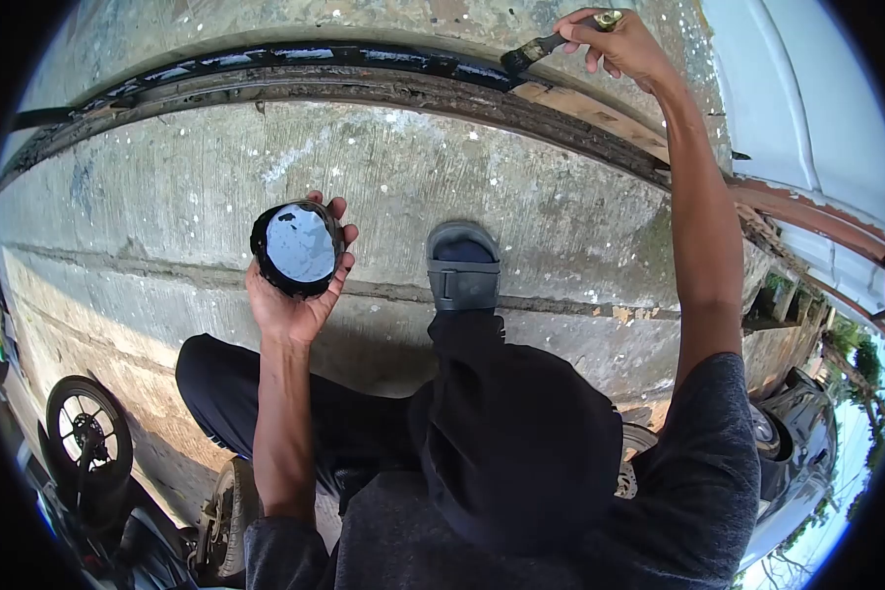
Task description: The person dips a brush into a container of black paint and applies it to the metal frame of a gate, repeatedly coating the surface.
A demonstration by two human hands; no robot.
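Note:
My left hand [300, 305] is wrapped round a round can [301, 248] with dark smeared edges and a pale, shiny reflecting surface inside. Up at the top right, my right hand [615, 44] grips a paintbrush [546, 49] by its handle. The dark bristles touch a long narrow beam [364, 61], where its wet-looking black stretch ends. To the right of the bristles the beam shows bare light brown wood [595, 116].
Concrete ground [364, 167] with a groove lies below the beam. My sandalled foot [464, 267] rests at the middle. A wheel [88, 428] and motorcycle parts stand lower left, a motorcycle [801, 442] lower right, and a white panel [787, 88] upper right.

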